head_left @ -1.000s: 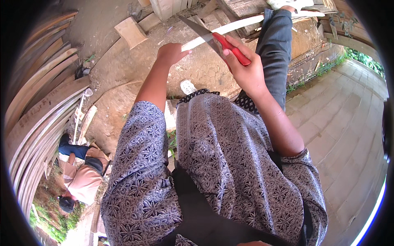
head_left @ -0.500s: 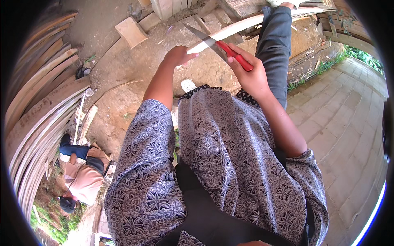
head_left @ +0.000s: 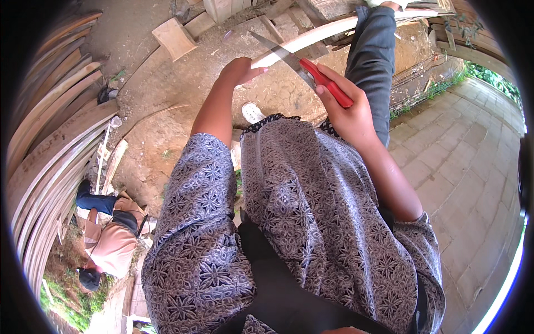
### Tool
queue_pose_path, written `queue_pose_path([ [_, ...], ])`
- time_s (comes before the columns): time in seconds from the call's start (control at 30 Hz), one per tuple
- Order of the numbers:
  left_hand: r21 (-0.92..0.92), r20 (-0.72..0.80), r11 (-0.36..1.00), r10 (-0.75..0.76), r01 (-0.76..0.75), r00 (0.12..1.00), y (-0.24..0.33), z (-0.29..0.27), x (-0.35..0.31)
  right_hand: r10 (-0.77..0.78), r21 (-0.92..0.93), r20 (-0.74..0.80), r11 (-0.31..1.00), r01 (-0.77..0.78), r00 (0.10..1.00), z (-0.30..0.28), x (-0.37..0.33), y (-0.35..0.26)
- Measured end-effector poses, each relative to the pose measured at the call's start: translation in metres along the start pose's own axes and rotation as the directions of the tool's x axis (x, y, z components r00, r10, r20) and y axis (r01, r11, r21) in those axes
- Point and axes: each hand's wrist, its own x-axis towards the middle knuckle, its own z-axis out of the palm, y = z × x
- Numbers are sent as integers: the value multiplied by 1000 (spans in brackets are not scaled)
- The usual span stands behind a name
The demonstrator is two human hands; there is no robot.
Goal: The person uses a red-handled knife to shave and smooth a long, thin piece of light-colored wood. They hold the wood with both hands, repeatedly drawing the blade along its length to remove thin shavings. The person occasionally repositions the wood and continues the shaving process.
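My right hand (head_left: 354, 117) is wrapped round the red handle of a hand saw (head_left: 332, 86). The saw's metal blade slants up and left across a long pale wooden plank (head_left: 325, 34), near the plank's close end. That end is gripped by my left hand (head_left: 238, 71), thumb along the near side and the other fingers partly hidden. From there the plank runs up and right, passing by my leg in dark trousers (head_left: 371, 61). Whether the teeth have cut into the wood is too small to tell.
Long boards (head_left: 53, 161) are stacked at the left. A loose wood offcut (head_left: 174, 39) lies on the dirt ground at the upper left, with more timber pieces behind the plank. Another person (head_left: 114, 239) is at the lower left. Grey paving (head_left: 461, 167) covers the right.
My right hand has drawn the saw back toward me and slightly right, so its handle sits farther from the plank. My left hand keeps its hold on the plank's end.
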Motion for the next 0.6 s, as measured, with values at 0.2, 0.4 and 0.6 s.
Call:
queue_pose_path([
  [0.2,75,-64,997,-16,21,998,3,5,-5,35,-67,37,997,-32,999,-23,-35,-26],
  [0.4,112,-165,993,-28,47,986,9,9,-16,50,-56,-8,997,-50,999,-18,-18,-20],
  [0.6,100,-105,993,-57,68,993,17,-5,-8,103,-46,-9,994,-103,995,39,74,37],
])
